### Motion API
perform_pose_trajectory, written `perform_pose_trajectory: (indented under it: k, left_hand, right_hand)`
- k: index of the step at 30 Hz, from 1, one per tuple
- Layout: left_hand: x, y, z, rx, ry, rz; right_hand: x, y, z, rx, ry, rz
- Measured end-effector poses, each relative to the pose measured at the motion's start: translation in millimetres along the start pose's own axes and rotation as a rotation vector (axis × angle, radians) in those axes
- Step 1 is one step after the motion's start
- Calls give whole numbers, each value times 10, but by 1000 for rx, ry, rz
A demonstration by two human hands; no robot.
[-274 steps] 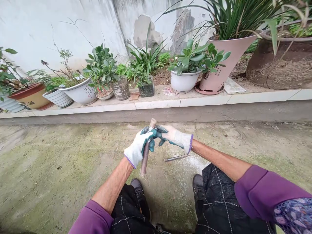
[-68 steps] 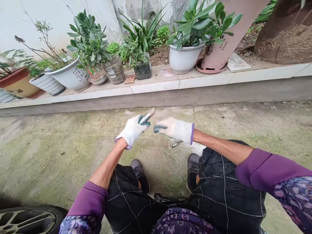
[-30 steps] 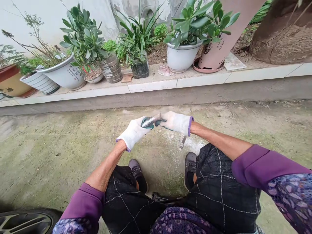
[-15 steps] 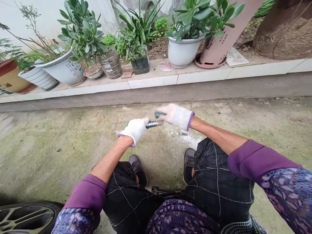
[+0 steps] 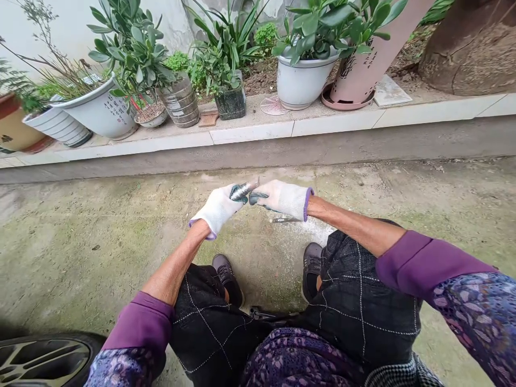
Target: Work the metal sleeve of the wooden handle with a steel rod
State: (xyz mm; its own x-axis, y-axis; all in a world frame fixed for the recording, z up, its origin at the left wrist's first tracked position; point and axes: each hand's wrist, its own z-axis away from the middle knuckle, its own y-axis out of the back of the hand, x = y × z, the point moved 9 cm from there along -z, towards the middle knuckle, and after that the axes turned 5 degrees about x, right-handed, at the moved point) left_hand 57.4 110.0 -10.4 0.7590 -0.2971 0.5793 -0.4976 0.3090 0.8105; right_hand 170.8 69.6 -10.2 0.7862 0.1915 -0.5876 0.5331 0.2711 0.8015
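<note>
My left hand, in a white work glove with dark green coated fingers, is closed around a short blade with a silver-wrapped handle. The blade's brownish metal end points up and right, towards my right hand. That hand wears a matching glove with a purple cuff. Its fingers are curled together close to the blade's end; whether they touch it, or hold anything small, I cannot make out. Below the right hand, a slim metallic piece lies on the ground beside white powder.
A tiled ledge runs across ahead, bearing several potted plants, among them a white pot and a pink planter. My shoes are on the mossy concrete. A wheel is at lower left.
My left hand has turned the blade so its end tips upward. The right hand has moved slightly left and down, bringing its fingers close to the blade. More of the metallic piece below shows.
</note>
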Motion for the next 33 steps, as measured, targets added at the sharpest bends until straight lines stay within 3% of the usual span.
perform_pose_trajectory:
  k: [4, 8, 11, 14, 17, 20, 23, 26, 30, 33]
  left_hand:
    - [-141, -18, -142, -20, -8, -485]
    - [-224, -316, -120, -234, -87, -751]
    - [-56, -479, -7, -313, -217, -663]
    - [224, -368, 83, -225, -268, -356]
    - [323, -112, 114, -97, -156, -37]
    - [225, 58, 87, -4, 0, 141]
    - [111, 93, -16, 34, 17, 12]
    - [7, 11, -139, 11, -32, -362]
    - [-79, -248, -160, -161, -70, -707]
    - [51, -416, -62, -260, -177, -669]
  right_hand:
    - [-67, -155, 9, -67, 80, 231]
    - [-54, -57, 7, -56, 67, 325]
    - [29, 155, -22, 18, 44, 245]
    - [182, 268, -38, 45, -34, -19]
    - [279, 238, -30, 63, -141, -231]
    - [160, 130, -20, 52, -109, -205]
    - [-57, 36, 16, 11, 17, -41]
    - [-121, 28, 69, -15, 58, 90]
    - [-9, 181, 63, 57, 72, 152]
    - [130, 287, 6, 105, 89, 119]
